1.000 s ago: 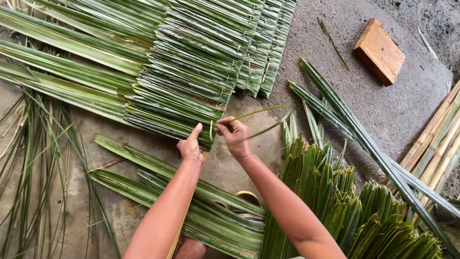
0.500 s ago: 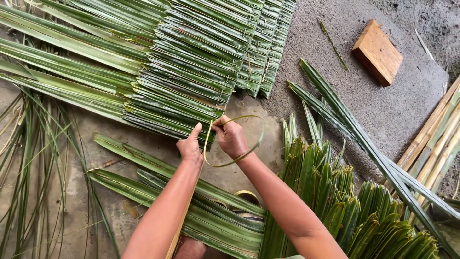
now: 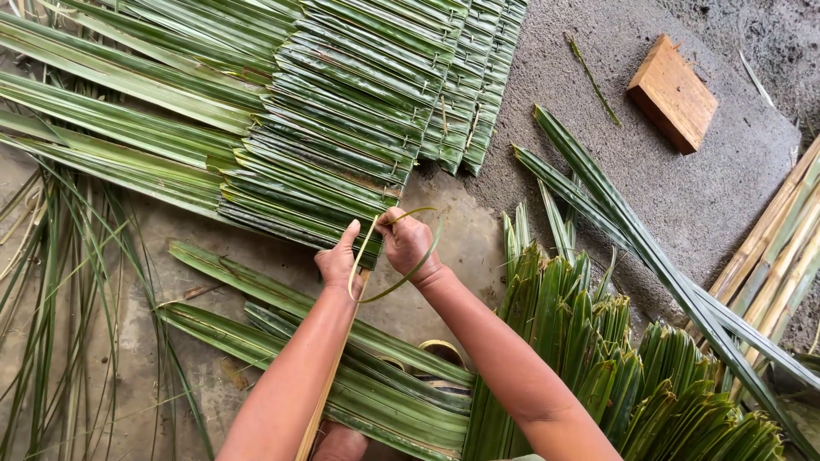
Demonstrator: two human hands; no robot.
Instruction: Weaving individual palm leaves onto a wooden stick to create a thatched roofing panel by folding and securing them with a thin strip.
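— Any packages, labels, signs or screens down there?
— None that I can see; nothing packed, nothing printed, nothing lit anywhere in view.

Both hands, left hand and right hand, pinch a looped strip at the stitched palm-leaf panel.

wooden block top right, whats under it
The wooden block lies flat on rough grey concrete ground, apart from the loose palm leaves. Only bare ground shows around its edges; whatever sits directly beneath is covered by the block itself.
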